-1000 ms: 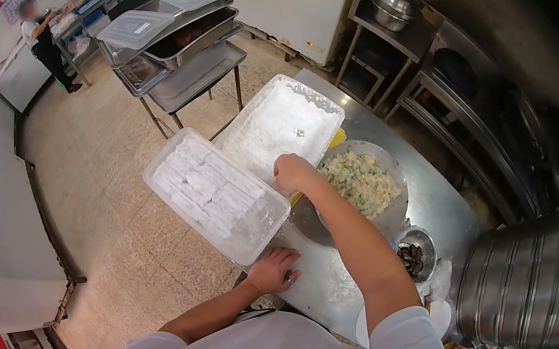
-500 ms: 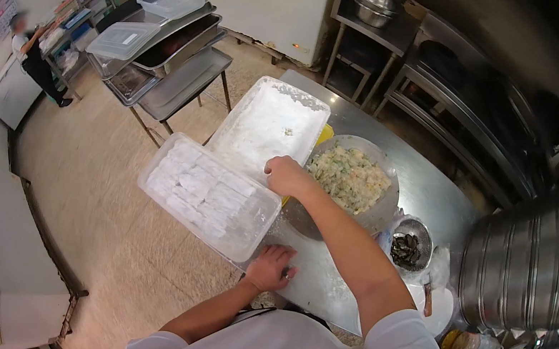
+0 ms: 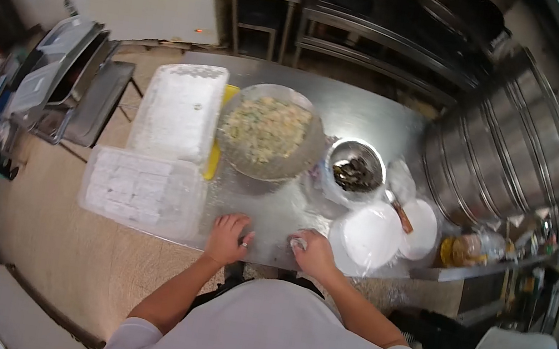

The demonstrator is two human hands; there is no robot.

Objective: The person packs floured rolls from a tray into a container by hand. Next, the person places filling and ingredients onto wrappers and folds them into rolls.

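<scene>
Since the earlier frame, the right hand [image 3: 313, 252] has come back from the white, powdery rectangular plastic tray [image 3: 215, 111] to the steel table [image 3: 270, 209]'s near edge. Its fingers curl closed around a small pale lump [image 3: 298, 243], probably light and soft, best pinched gently; its long axis is too blurred to tell. Left of this grip, the left hand [image 3: 228, 238] lies loosely spread, apparently unladen. Beyond the grip, leftward, sits a wide round grey bowl [image 3: 313, 135].

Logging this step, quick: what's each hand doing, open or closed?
Left hand: open, at the edge of the steel table, nothing visible in it.
Right hand: closed on a small pale thing, too blurred to identify.
</scene>
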